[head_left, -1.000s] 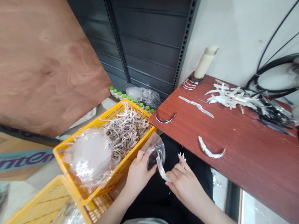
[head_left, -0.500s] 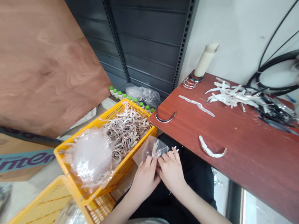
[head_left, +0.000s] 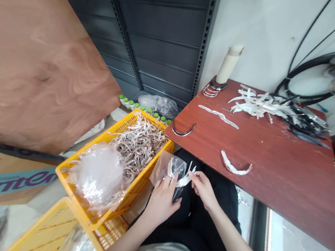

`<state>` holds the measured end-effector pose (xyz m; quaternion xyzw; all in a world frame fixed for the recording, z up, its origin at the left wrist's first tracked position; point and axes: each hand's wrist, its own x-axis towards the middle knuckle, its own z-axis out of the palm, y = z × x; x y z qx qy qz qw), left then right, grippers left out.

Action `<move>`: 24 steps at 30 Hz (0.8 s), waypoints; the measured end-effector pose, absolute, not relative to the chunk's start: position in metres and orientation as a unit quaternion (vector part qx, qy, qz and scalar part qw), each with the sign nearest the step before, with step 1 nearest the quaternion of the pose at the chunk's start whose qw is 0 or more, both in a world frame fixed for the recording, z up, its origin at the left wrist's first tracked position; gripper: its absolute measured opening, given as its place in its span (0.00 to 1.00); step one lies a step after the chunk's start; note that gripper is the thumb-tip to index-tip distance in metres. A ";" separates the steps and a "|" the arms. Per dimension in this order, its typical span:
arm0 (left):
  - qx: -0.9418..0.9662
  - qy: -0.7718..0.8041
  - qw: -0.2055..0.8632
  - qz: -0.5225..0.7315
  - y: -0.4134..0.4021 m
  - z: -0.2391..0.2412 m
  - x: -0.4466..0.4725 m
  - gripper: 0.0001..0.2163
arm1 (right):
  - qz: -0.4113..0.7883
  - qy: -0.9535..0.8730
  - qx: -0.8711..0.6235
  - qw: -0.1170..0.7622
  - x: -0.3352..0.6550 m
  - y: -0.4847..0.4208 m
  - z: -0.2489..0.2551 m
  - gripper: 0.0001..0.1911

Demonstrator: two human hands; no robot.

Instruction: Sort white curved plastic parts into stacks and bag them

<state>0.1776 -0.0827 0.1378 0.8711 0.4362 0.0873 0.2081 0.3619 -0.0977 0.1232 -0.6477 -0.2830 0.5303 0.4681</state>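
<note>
My left hand [head_left: 164,195] is closed on a clear plastic bag [head_left: 159,166] above my lap. White curved strips [head_left: 183,181] lie partly within the bag, and their right ends stick out at its mouth. My right hand [head_left: 204,189] pinches those ends between thumb and fingers. On the table edge nearby rest a white-wrapped curved piece [head_left: 234,169] and a dark shiny curved piece [head_left: 182,132]. How many strips are in the bag I cannot tell.
A yellow crate [head_left: 137,186] at my left holds many curved strips [head_left: 146,143] and a heap of clear bags [head_left: 99,174]. The red-brown table [head_left: 285,174] carries a strip pile [head_left: 256,103] and a pale tube [head_left: 229,64]. Green-capped bottles [head_left: 142,108] line the floor behind the crate.
My right hand has moved right, away from my left hand, and the white curved strips now show between them. The whole view has shifted slightly.
</note>
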 end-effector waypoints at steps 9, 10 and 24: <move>0.884 0.419 0.195 0.071 -0.090 0.141 0.178 0.32 | 0.555 -0.212 -0.609 0.526 0.351 -0.090 0.128 0.25; 0.883 0.421 0.195 0.073 -0.090 0.142 0.177 0.32 | 0.559 -0.215 -0.604 0.526 0.349 -0.094 0.128 0.24; 0.876 0.431 0.190 0.100 -0.087 0.153 0.180 0.28 | 0.357 -0.482 -0.710 0.369 0.324 -0.119 0.133 0.16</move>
